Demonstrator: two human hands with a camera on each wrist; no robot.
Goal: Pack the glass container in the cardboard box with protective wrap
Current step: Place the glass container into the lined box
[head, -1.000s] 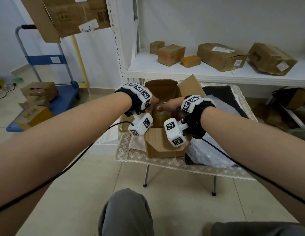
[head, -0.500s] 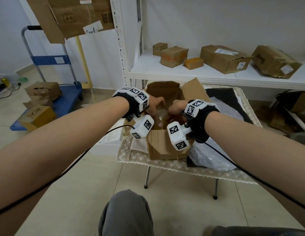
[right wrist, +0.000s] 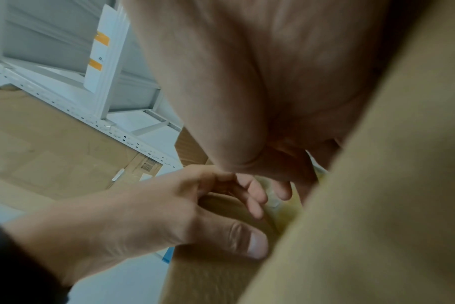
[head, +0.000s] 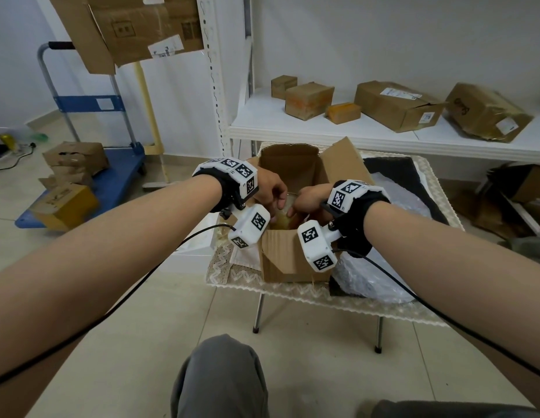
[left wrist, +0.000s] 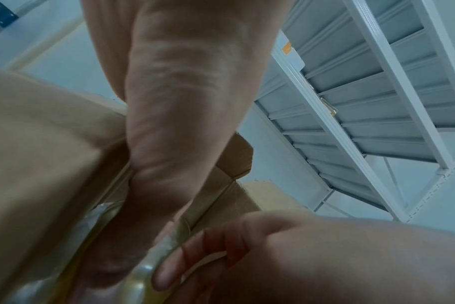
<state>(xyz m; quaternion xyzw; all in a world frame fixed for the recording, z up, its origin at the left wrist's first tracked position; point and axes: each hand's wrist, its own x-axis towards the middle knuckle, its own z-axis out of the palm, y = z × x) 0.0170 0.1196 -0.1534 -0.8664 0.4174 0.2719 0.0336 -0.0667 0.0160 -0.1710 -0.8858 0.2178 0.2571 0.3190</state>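
Observation:
An open cardboard box stands on a small table, its flaps up. Inside it sits the glass container, clear and yellowish, mostly hidden by my hands. My left hand reaches in from the left with its fingers curled down onto the container's rim. From the right, my right hand curls its fingers over the same rim. In the right wrist view my left hand pinches at the container's edge, thumb against the box wall. Whether wrap covers the glass I cannot tell.
Bubble wrap and a black cloth lie right of the box on the lace-covered table. Behind is a white shelf with several parcels. A blue trolley with boxes stands on the floor at left.
Both hands stay inside the box. Their fingers have shifted on the container's rim, parting and then closing together again; the head view has tilted slightly.

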